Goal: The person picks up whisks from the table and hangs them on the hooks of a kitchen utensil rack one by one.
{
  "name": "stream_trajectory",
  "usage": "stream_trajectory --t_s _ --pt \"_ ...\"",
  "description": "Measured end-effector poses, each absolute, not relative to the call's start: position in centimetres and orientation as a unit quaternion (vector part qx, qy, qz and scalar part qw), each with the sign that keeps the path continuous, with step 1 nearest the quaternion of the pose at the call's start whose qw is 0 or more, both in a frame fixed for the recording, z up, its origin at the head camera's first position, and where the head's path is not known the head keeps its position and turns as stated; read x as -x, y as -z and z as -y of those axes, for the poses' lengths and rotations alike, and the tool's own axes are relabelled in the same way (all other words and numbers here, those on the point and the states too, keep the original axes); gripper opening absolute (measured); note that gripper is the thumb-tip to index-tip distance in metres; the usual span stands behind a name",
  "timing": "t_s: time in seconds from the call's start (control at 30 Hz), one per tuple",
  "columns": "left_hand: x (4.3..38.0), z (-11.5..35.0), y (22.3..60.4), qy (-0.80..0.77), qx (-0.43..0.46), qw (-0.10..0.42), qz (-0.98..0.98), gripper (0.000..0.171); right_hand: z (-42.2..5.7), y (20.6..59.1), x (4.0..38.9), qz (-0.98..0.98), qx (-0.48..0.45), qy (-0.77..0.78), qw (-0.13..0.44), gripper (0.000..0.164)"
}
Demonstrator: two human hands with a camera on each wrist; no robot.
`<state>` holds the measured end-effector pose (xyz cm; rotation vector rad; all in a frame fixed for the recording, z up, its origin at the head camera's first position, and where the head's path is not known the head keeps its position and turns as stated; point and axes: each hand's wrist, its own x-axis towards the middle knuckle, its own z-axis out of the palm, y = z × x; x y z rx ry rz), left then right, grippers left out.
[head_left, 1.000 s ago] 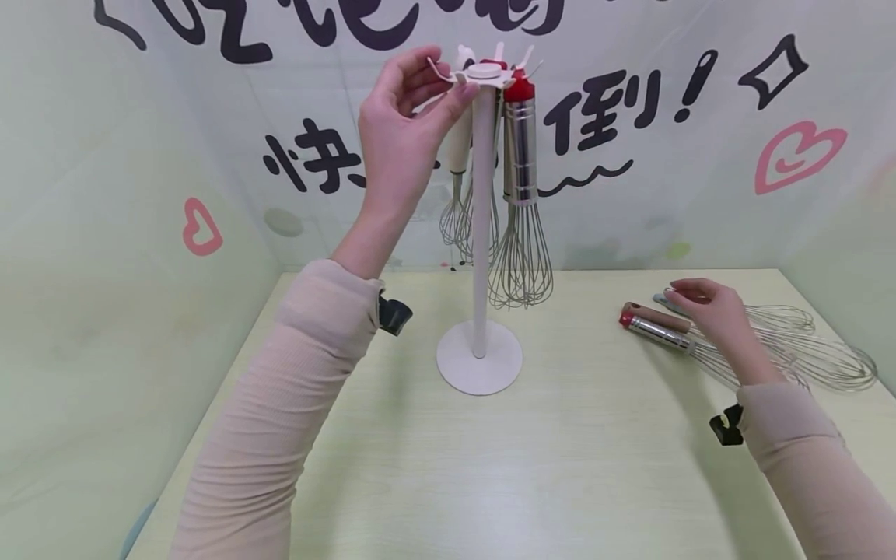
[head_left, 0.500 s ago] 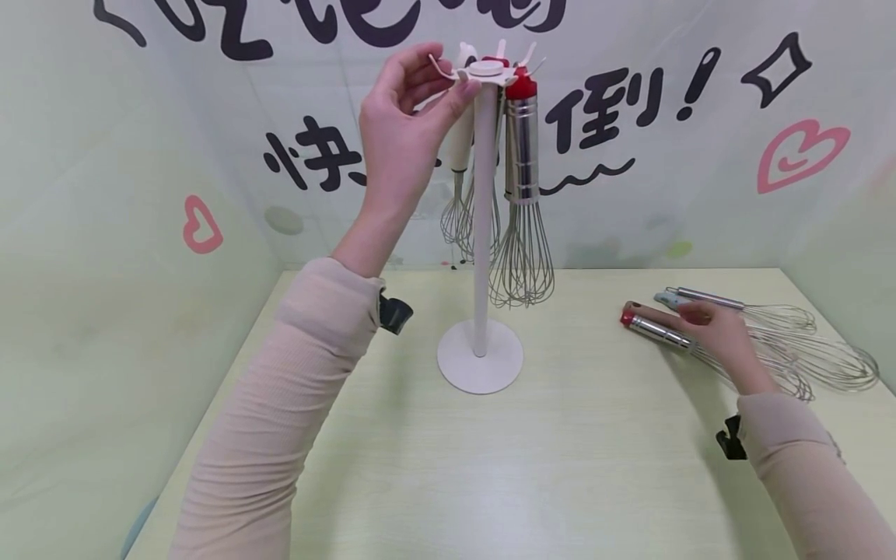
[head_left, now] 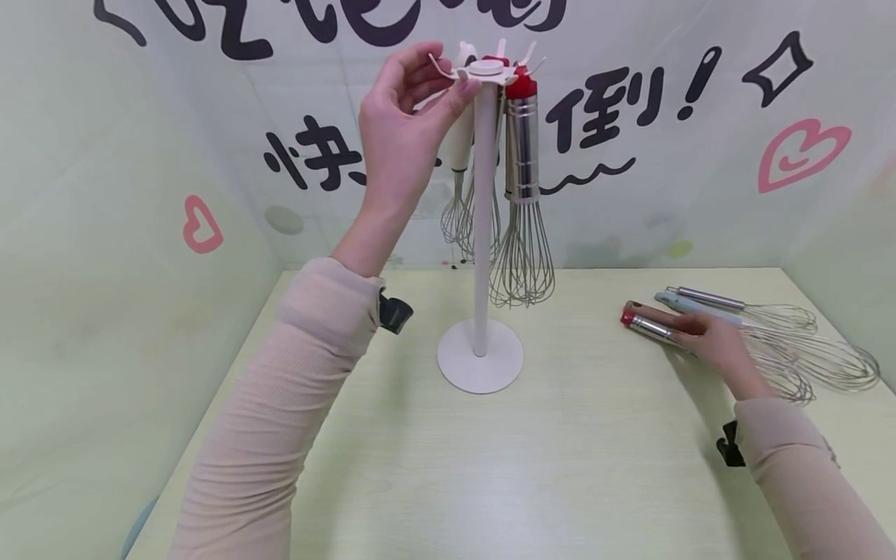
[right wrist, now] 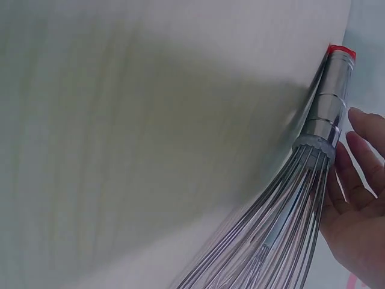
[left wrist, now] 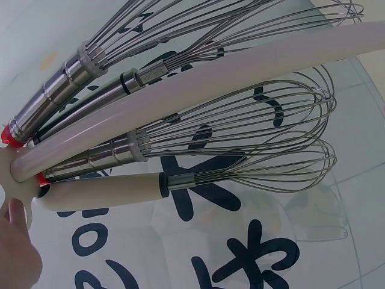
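Observation:
My left hand [head_left: 402,117] pinches the hooked top of a white stand [head_left: 481,233] between thumb and fingers. Several whisks hang from it, among them a steel one with a red end [head_left: 523,148] and a white-handled one [left wrist: 108,192], seen from below in the left wrist view. At the right, my right hand [head_left: 721,338] is at a red-tipped steel whisk [right wrist: 328,96] lying on the table. Its fingers [right wrist: 358,141] are beside the steel handle, loosely bent and not wrapped round it. Partly under that hand is a brown-handled whisk [head_left: 651,313].
Behind the right hand lie a light blue-handled whisk [head_left: 700,305] and a thin steel-handled whisk [head_left: 710,297], their wire loops overlapping towards the table's right edge. The stand's round base [head_left: 480,377] rests on the pale table [head_left: 490,482]. A printed backdrop [head_left: 665,210] rises behind.
My right hand has come down and nearer to me, from over the blue-handled whisk to the red-tipped one, uncovering the blue handle. The left hand stays at the stand's top.

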<state>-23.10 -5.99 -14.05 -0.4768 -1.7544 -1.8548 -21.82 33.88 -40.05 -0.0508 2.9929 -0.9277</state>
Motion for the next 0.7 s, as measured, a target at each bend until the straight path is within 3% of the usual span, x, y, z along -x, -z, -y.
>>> stream_trajectory --t_s 0.4,0.7 --pt "23.19 5.88 13.98 0.698 0.172 0.273 0.639 0.047 -33.79 40.29 22.01 -0.96 0.019 0.279 0.032 0.046" --pt "23.22 5.83 14.01 0.701 0.168 0.275 0.637 0.047 -33.6 40.58 22.05 -0.964 0.024 0.265 0.018 0.045"
